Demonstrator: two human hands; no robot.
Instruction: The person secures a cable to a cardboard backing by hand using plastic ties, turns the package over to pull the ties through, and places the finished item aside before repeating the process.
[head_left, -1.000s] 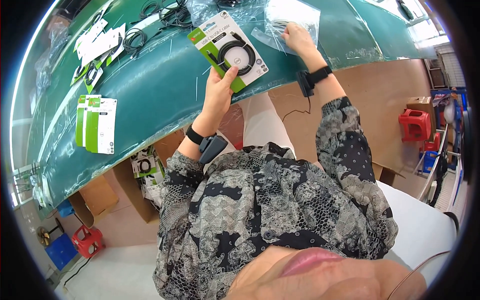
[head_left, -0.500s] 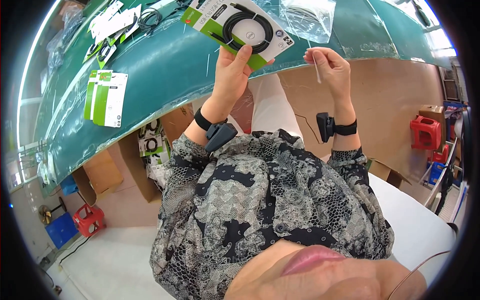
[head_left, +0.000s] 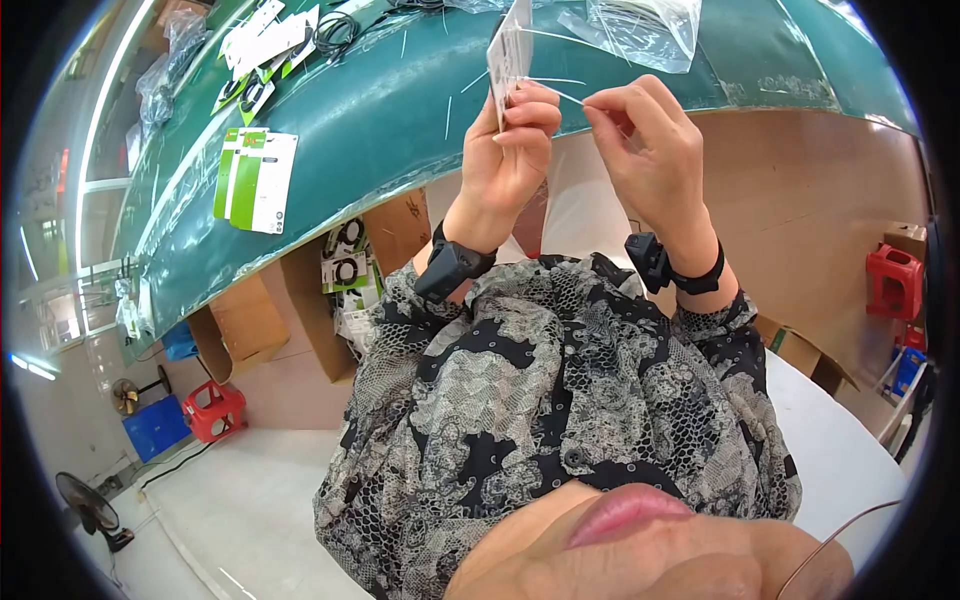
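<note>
My left hand (head_left: 508,165) grips a white and green packaging card (head_left: 511,55) by its lower edge, above the near edge of the table. The card stands almost edge-on with its pale back toward the right, so the coiled black cable on its front is hidden. Thin white strips that look like cable ties stick out from the back; one, a white cable tie (head_left: 553,88), runs toward my right hand (head_left: 650,150). Thumb and forefinger of that hand are pinched at the strip's end. Both wrists wear black strapped devices.
The green-topped table (head_left: 400,140) carries flat green and white cards (head_left: 262,185), a heap of carded cables (head_left: 265,45) and a clear bag of white strips (head_left: 650,30). Below stand cardboard boxes (head_left: 318,310), one holding carded cables. Red stools (head_left: 213,410) and a fan (head_left: 90,503) stand around.
My left hand has turned the card from face-up to edge-on and moved it right. My right hand has come closer to it, pinching the white strip at the card's back.
</note>
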